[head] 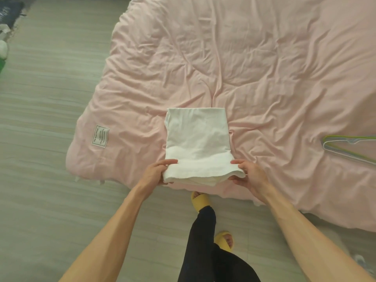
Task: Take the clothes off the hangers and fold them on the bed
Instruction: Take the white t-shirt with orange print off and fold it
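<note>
A white garment (196, 139), folded into a narrow rectangle, lies on the pink bed cover (264, 68) near its front edge. My left hand (157, 173) grips the garment's near left corner, thumb on top and fingers underneath. My right hand (247, 175) grips the near right corner the same way. The near end is lifted a little off the cover. Empty hangers (345, 147) lie on the cover at the right edge of the view.
The bed's front edge runs just behind my hands, with grey wood-look floor (50, 139) to the left and below. My legs in dark trousers and yellow slippers (200, 200) stand close to the bed. Dark and green items lie at the far left.
</note>
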### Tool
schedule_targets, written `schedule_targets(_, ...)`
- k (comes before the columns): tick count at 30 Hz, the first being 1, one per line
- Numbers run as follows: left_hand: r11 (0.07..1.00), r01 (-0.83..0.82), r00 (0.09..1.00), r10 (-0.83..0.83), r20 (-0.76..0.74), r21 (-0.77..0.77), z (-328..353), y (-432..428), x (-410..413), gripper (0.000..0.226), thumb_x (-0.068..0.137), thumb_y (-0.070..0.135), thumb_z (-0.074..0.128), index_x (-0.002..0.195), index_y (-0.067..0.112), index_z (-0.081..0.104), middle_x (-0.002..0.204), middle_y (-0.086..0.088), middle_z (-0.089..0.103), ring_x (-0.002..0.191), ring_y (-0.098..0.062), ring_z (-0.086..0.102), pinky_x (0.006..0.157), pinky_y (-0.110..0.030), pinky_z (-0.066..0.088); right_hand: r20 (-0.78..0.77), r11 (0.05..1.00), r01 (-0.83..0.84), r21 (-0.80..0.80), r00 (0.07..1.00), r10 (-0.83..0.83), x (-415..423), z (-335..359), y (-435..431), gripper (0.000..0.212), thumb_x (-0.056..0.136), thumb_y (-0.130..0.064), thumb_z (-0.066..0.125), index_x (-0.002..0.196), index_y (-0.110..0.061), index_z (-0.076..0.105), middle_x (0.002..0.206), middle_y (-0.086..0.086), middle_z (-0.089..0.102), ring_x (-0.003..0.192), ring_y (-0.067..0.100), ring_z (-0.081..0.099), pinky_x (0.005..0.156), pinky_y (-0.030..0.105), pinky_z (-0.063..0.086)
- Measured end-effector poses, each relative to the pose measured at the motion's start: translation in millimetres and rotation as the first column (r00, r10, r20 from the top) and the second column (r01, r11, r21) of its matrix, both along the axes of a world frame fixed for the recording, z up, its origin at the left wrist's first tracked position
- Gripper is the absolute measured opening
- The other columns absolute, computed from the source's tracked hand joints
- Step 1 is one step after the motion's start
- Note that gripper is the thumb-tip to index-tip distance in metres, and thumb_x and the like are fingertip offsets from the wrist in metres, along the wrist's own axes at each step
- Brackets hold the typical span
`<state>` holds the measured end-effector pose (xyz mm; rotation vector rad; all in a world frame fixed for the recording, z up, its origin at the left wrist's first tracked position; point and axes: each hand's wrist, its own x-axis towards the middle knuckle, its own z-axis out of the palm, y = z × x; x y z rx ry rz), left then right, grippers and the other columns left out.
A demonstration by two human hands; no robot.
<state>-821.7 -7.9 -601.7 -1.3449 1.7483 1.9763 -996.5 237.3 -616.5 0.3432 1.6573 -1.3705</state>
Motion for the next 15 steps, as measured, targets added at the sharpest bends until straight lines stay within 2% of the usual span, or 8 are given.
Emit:
schedule_targets(2,0.996,0.049,0.999,-0.049,-0.002,0.074,2.7,-15.0,-8.1,0.048,0.087,0.002,0.041,0.112,0.027,0.074,0.109,-0.012,0.073,0.08,-0.021,0.069,0.07,-0.027,0.049,0.045,0.996,-0.058,-0.073,0.997,0.062,-15.3,2.8,-0.4,0.047,0.083,0.001,0.034,0.118,-0.006,0.066,0.107,0.019,0.072,0.088,0.032,0.072,0.074,0.034,0.054)
schedule_targets(4,0.977,0.154,0.988,-0.152,-0.029,0.149,5.3,-29.6,-16.8,0.059,0.075,0.003,0.047,0.124,0.029,0.068,0.117,-0.003,0.073,0.096,-0.019,0.069,0.079,-0.03,0.046,0.025,0.977,-0.185,-0.109,0.982,0.188,-29.3,3.4,-4.4,0.055,0.079,0.01,0.034,0.12,-0.009,0.066,0.112,0.012,0.073,0.098,0.03,0.072,0.082,0.035,0.053)
schedule_targets(6,0.96,0.244,0.97,-0.24,-0.041,0.135,3.9,-43.4,-27.2,0.052,0.081,0.002,0.055,0.123,0.029,0.068,0.116,0.003,0.073,0.1,-0.014,0.068,0.083,-0.031,0.045,-0.081,0.954,-0.299,-0.038,0.952,0.295,-44.1,4.0,-12.5,0.037,0.091,0.007,0.048,0.116,-0.01,0.069,0.107,0.006,0.076,0.095,0.025,0.073,0.084,0.033,0.055)
schedule_targets(8,0.961,0.277,0.961,-0.277,0.026,-0.013,1.9,-51.6,-38.9,0.019,0.088,0.026,0.071,0.108,0.028,0.073,0.098,0.01,0.076,0.089,-0.012,0.065,0.077,-0.027,0.045,-0.22,0.941,-0.33,0.08,0.914,0.339,-56.4,2.4,-23.1,0.013,0.097,-0.018,0.064,0.104,-0.012,0.073,0.091,0.002,0.077,0.08,0.021,0.07,0.077,0.031,0.054)
schedule_targets(9,0.957,0.271,0.962,-0.266,0.061,-0.103,-3.1,-58.1,-48.3,0.017,0.088,0.042,0.073,0.099,0.03,0.074,0.09,0.013,0.074,0.086,-0.011,0.065,0.075,-0.024,0.046,-0.294,0.932,-0.326,0.158,0.886,0.359,-66.0,-3.0,-32.1,0.016,0.096,-0.03,0.065,0.096,-0.016,0.074,0.085,-0.001,0.075,0.074,0.018,0.065,0.074,0.032,0.052)
schedule_targets(11,0.959,0.19,0.981,-0.176,0.083,-0.212,-12.7,-64.9,-62.9,0.032,0.09,0.059,0.063,0.09,0.03,0.076,0.092,0.014,0.072,0.088,-0.005,0.066,0.078,-0.023,0.051,-0.423,0.917,-0.28,0.284,0.822,0.382,-76.2,-12.2,-48.8,0.033,0.095,-0.048,0.06,0.081,-0.02,0.071,0.077,-0.004,0.069,0.071,0.016,0.061,0.069,0.033,0.048)
schedule_targets(13,0.969,0.064,0.997,-0.055,0.046,-0.237,-24.1,-70.4,-82.8,0.044,0.097,0.057,0.053,0.086,0.022,0.077,0.095,0.009,0.071,0.083,0.0,0.066,0.076,-0.022,0.052,-0.51,0.929,-0.2,0.312,0.79,0.341,-84.1,-23.6,-70.3,0.053,0.092,-0.06,0.049,0.076,-0.011,0.063,0.073,-0.001,0.064,0.071,0.021,0.059,0.067,0.038,0.044)
schedule_targets(15,0.956,-0.052,0.998,0.06,0.02,-0.289,-34.8,-72.7,-103.4,0.04,0.101,0.05,0.048,0.091,0.02,0.073,0.094,0.005,0.069,0.088,-0.008,0.065,0.076,-0.025,0.049,-0.514,0.945,-0.105,0.31,0.818,0.259,-88.5,-34.5,-91.8,0.047,0.099,-0.053,0.044,0.083,-0.011,0.057,0.079,0.001,0.063,0.08,0.026,0.058,0.07,0.038,0.04)
